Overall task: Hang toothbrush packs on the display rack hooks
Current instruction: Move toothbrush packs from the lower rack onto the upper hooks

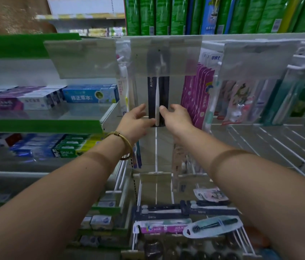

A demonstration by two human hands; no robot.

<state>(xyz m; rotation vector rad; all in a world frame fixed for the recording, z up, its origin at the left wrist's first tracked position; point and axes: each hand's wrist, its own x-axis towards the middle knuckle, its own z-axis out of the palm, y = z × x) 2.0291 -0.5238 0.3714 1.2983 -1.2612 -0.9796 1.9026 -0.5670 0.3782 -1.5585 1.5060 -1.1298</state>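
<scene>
At centre frame, our right hand (177, 117) pinches the lower end of the dark toothbrush pack (158, 91), which hangs upright on the rack. Our left hand (135, 121), fingers loose, touches its edge. At lower centre, the wire basket (246, 238) holds loose packs (159, 211).

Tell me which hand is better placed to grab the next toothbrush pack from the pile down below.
Right, probably. The left hand and right hand both sit at the bottom of the dark hanging pack, but the loose packs lie below, right of centre, nearer the right forearm.
</scene>
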